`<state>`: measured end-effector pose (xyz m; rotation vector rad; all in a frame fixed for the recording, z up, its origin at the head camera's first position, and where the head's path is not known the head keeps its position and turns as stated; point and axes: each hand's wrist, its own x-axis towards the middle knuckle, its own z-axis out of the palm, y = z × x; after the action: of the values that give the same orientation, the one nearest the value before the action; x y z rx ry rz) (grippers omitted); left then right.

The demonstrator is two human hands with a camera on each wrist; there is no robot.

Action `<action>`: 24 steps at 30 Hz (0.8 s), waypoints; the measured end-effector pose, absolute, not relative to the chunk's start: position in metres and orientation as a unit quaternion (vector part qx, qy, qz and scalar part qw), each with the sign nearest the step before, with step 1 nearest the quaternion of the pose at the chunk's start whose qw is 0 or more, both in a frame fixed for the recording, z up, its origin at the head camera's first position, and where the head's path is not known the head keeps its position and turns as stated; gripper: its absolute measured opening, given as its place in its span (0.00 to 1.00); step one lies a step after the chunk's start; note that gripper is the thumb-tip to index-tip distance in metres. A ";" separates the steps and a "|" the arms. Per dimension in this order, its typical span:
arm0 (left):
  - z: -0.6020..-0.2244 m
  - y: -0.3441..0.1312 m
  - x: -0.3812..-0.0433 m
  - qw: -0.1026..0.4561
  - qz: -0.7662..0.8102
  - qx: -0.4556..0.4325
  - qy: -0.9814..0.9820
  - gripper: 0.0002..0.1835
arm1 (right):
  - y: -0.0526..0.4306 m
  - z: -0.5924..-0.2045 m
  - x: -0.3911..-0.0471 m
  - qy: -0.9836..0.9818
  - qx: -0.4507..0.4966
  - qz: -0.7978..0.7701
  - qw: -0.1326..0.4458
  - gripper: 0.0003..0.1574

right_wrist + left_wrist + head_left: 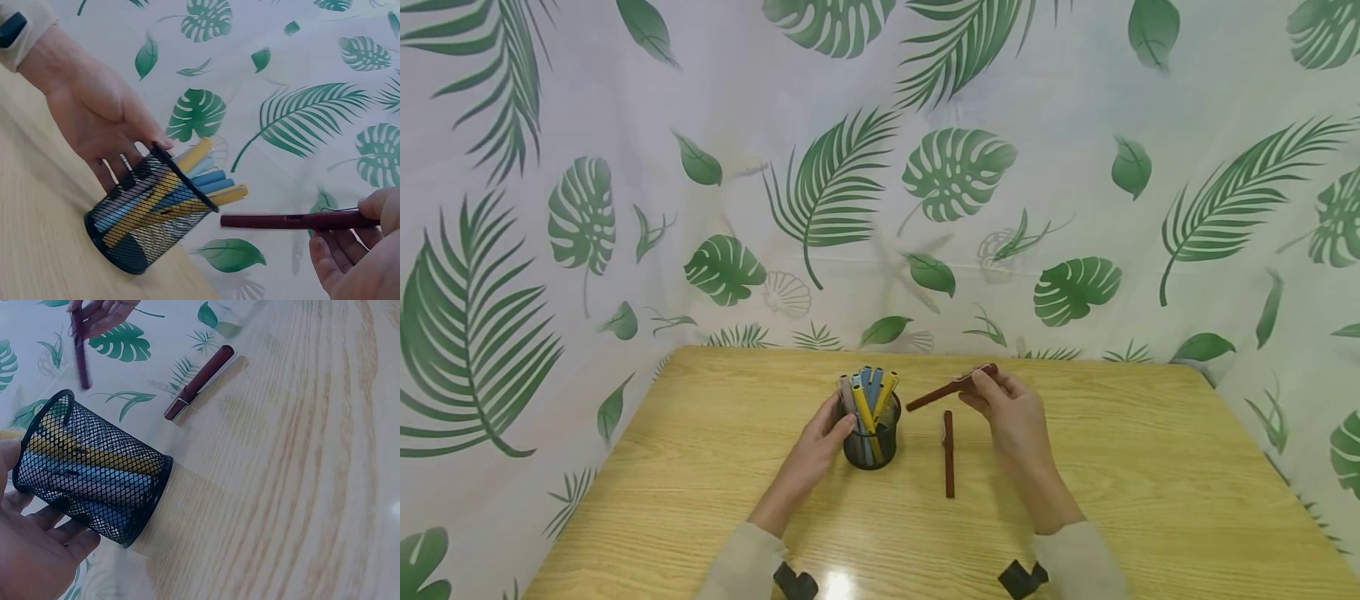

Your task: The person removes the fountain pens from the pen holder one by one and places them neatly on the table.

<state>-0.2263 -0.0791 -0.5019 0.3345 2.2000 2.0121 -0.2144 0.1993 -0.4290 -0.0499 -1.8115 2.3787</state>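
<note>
A black mesh pen cup (870,446) stands upright on the table, holding several yellow, blue and greyish pens (215,181). My left hand (820,435) grips the cup from its left side, thumb near the rim and fingers round the mesh. In my right hand (1017,414) a dark red pen (275,222) is pinched near one end; its other end points left toward the cup's rim, apart from it. A second dark red pen (201,382), with a clip, lies on the table between the cup and my right hand.
The light wood table (700,500) reaches back to a white cloth backdrop (850,317) printed with green leaves. Black devices (1021,578) sit at both wrists, beside the pale sleeves (1078,558).
</note>
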 end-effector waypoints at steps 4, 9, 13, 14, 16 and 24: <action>-0.502 -0.079 -0.226 0.072 0.666 0.111 0.734 0.37 | 0.214 -0.425 -0.212 -0.575 -0.006 0.814 0.080 0.18; -0.501 -0.079 -0.226 0.070 0.664 0.105 0.737 0.37 | 0.235 -0.420 -0.210 -0.565 -0.002 0.820 0.087 0.11; -0.501 -0.079 -0.226 0.067 0.668 0.105 0.734 0.37 | 0.253 -0.419 -0.208 -0.553 0.010 0.828 0.093 0.09; -0.501 -0.079 -0.226 0.067 0.669 0.106 0.732 0.37 | 0.257 -0.418 -0.207 -0.553 0.012 0.828 0.096 0.09; -0.500 -0.079 -0.226 0.066 0.671 0.108 0.731 0.37 | 0.266 -0.419 -0.206 -0.554 0.014 0.826 0.100 0.09; -0.500 -0.078 -0.226 0.071 0.673 0.105 0.729 0.37 | 0.292 -0.426 -0.203 -0.595 0.010 0.798 0.097 0.08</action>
<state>-0.2255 -0.0781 -0.5001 0.3152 2.1912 2.0239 -0.2031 0.2915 -0.4256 0.0295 -1.7613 2.3632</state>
